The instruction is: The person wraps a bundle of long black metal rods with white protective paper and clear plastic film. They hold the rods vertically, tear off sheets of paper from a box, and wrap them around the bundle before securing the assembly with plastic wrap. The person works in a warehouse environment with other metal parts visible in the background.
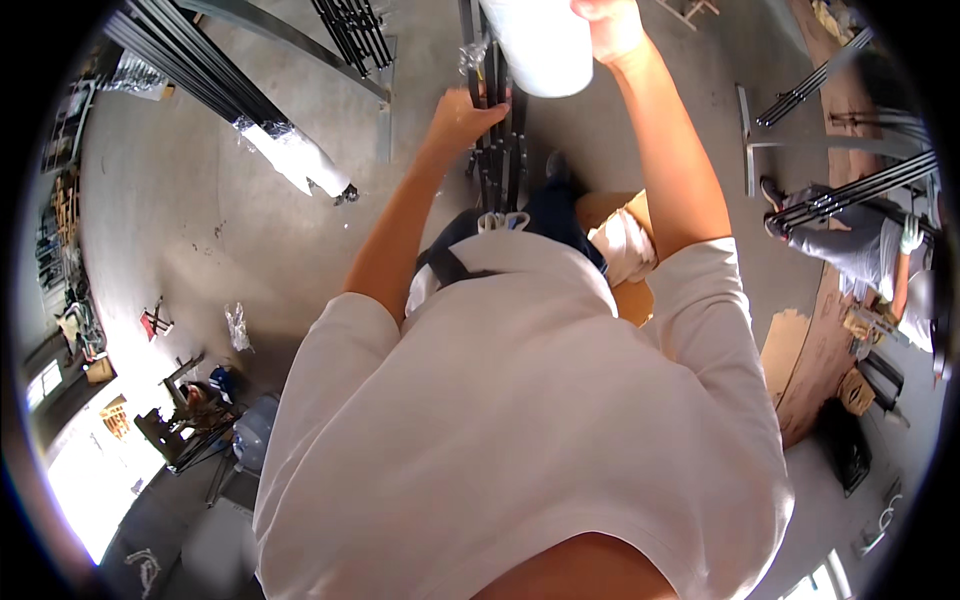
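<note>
A bundle of slim black metal rods (495, 165) runs away from my waist toward the top edge. My left hand (468, 118) is closed round these rods, its thumb lying across them from the left side. Up at the top edge, my right hand (612, 30) grips a thick white roll of wrapping film (545, 50) from its right side. The roll hangs just right of the rods, and its far end is cut off by the picture. A scrap of clear plastic film (473, 57) clings to the rods beyond my left hand.
Another bundle of black rods (215, 80), its near end wrapped in white film (295, 155), lies at upper left by a grey metal frame (300, 45). A cardboard box (632, 300) stands beside my right leg. Far right, a gloved person (860, 245) is near more rods (850, 190).
</note>
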A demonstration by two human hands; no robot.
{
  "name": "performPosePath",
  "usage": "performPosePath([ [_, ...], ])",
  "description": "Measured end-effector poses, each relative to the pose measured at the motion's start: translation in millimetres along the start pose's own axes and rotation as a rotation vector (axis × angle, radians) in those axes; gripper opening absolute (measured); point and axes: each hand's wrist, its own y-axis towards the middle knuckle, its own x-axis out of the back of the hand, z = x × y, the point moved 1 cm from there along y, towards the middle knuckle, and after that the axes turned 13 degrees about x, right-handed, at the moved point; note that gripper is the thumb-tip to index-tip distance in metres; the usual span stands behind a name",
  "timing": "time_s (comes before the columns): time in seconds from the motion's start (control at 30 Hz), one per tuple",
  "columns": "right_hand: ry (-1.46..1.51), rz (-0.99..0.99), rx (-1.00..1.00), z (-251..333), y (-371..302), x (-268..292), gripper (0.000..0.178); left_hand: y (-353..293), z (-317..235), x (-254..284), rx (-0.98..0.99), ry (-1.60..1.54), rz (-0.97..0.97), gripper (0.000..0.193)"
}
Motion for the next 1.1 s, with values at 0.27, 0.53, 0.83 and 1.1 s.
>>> performPosePath([
  [0.27, 0.780, -0.114, -0.055, -40.5, 10.6, -15.0, 0.033, -31.2, 10.3, -19.7, 0.117, 0.217, -0.271, 0.023],
  [0.53, 1.099, 0.060, -0.038, -56.4, 5.4, 5.5, 0.032, -45.7, 47.9, -12.0, 0.003, -0.008, -0.062, 0.013],
  [0.83, 0.812, -0.031, 0.025, -30.4, -8.9, 15.6, 0.026, -14.5, 58.9, -13.2, -0.060, -0.077, 0.149, 0.021],
  [1.1, 0.255, -0.069, 0.066, -9.2, -13.8, -0.5, 0.034, -8.5, 61.8, -43.8, 0.085, -0.141, 0.408, 0.020],
])
